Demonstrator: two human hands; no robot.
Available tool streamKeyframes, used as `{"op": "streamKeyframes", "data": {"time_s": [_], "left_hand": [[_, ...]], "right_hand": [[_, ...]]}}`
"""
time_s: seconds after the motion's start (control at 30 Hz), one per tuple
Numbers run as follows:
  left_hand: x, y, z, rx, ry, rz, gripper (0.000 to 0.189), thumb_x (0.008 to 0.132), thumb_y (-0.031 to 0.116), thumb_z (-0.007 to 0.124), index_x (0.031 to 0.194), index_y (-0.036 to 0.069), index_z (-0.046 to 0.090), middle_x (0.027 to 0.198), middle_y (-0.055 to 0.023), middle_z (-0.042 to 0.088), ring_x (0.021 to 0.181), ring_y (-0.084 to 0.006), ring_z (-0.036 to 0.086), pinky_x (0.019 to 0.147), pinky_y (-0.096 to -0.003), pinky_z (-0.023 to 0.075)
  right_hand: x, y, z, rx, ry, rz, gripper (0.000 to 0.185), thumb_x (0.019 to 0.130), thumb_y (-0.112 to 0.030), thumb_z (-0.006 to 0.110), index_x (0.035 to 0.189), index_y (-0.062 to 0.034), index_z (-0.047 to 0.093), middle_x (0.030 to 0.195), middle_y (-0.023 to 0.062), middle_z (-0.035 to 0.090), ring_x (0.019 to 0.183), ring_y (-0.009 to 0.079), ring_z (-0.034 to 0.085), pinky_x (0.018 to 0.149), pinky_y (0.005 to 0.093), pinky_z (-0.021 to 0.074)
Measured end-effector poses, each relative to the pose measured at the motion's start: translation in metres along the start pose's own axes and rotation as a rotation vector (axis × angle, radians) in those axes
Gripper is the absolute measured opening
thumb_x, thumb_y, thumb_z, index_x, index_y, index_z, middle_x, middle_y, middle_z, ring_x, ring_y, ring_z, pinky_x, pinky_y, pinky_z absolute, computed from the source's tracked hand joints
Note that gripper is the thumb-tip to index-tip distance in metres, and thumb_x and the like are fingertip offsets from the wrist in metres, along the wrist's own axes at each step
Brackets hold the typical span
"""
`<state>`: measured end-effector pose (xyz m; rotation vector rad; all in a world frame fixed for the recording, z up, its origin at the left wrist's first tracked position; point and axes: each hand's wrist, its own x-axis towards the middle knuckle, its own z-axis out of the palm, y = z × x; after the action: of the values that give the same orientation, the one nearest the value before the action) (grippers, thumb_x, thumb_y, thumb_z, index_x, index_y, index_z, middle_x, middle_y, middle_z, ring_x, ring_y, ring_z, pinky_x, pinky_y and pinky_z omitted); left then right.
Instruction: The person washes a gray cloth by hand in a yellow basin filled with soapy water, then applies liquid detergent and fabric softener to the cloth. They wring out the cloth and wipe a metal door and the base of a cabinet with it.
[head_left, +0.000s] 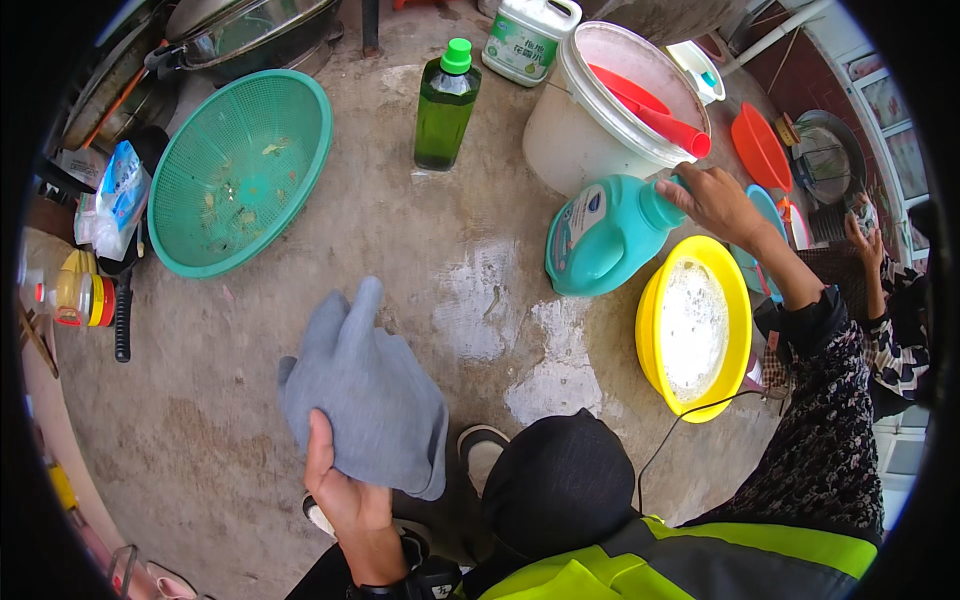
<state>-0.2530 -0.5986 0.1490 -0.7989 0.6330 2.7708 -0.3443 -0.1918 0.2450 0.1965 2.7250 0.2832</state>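
My left hand (346, 480) holds a grey cloth (371, 405), its thumb on top and the cloth bunched over the fingers. My right hand (716, 201) has its fingers around the cap of a teal plastic detergent jug (604, 240), which bears a label. Whether the jug's base rests on the floor I cannot tell. Below the right forearm sits a yellow plastic basin (652, 352) with foamy, bubbly water (694, 337) in it. Just behind the jug is a white plastic bucket (592, 142) with a red plastic scoop (652, 112) across its mouth.
A green-capped bottle of green liquid (448, 112) and a white jug (529, 41) stand ahead. At left are a green colander (247, 180) with scraps, pans (240, 34) and a plastic oil bottle (82, 296). Another person's hand (866, 232) shows at far right. Wet patches mark the concrete floor (225, 420).
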Motion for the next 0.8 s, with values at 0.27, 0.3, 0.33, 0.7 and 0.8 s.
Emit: {"op": "streamKeyframes", "data": {"time_s": [0.27,0.3,0.33,0.7,0.8], "left_hand": [[0.002,-0.006,0.006,0.183,0.036,0.033,0.054,0.085,0.015,0.056,0.13,-0.003,0.032,0.128,-0.0176,0.042,0.116,-0.0312,0.043,0.1,-0.045,0.0319],[0.002,-0.008,0.008,0.229,0.064,0.032,0.056,0.083,0.013,0.057,0.13,-0.003,0.032,0.127,-0.0177,0.042,0.116,-0.0312,0.043,0.1,-0.0448,0.0322],[0.003,-0.011,0.01,0.263,0.072,0.03,0.057,0.081,0.011,0.058,0.129,-0.003,0.032,0.127,-0.0178,0.043,0.115,-0.0312,0.043,0.099,-0.0446,0.0325],[0.013,-0.077,0.063,0.554,-0.206,-0.239,0.048,0.078,0.004,0.062,0.122,0.0,0.044,0.114,-0.01,0.053,0.103,-0.0197,0.052,0.088,-0.0335,0.0415],[0.011,-0.098,0.067,0.579,-0.425,-0.4,0.04,0.083,0.013,0.062,0.117,-0.001,0.047,0.108,-0.0073,0.054,0.097,-0.016,0.052,0.084,-0.0302,0.0417]], "right_hand": [[0.0,0.006,0.023,-0.077,0.152,-0.283,0.051,0.088,-0.048,0.041,0.124,-0.012,0.045,0.112,0.0202,0.055,0.096,0.0302,0.06,0.082,0.0381,0.0496],[0.001,0.009,0.025,-0.1,0.112,-0.24,0.051,0.088,-0.047,0.042,0.124,-0.012,0.044,0.11,0.0197,0.056,0.094,0.0304,0.06,0.081,0.0382,0.0498],[0.006,0.01,0.027,0.026,0.086,-0.105,0.056,0.087,-0.051,0.042,0.124,-0.0105,0.044,0.104,0.0178,0.059,0.088,0.03,0.062,0.079,0.0387,0.0505],[-0.072,-0.113,0.058,1.065,-0.016,-0.766,0.056,0.082,-0.029,0.061,0.126,-0.0031,0.038,0.117,0.0188,0.05,0.106,0.0285,0.052,0.089,0.0365,0.0438],[-0.09,-0.12,0.081,1.454,-0.387,-0.396,0.062,0.082,-0.026,0.061,0.131,-0.0024,0.032,0.116,0.019,0.05,0.106,0.0247,0.051,0.093,0.0337,0.0399]]}}
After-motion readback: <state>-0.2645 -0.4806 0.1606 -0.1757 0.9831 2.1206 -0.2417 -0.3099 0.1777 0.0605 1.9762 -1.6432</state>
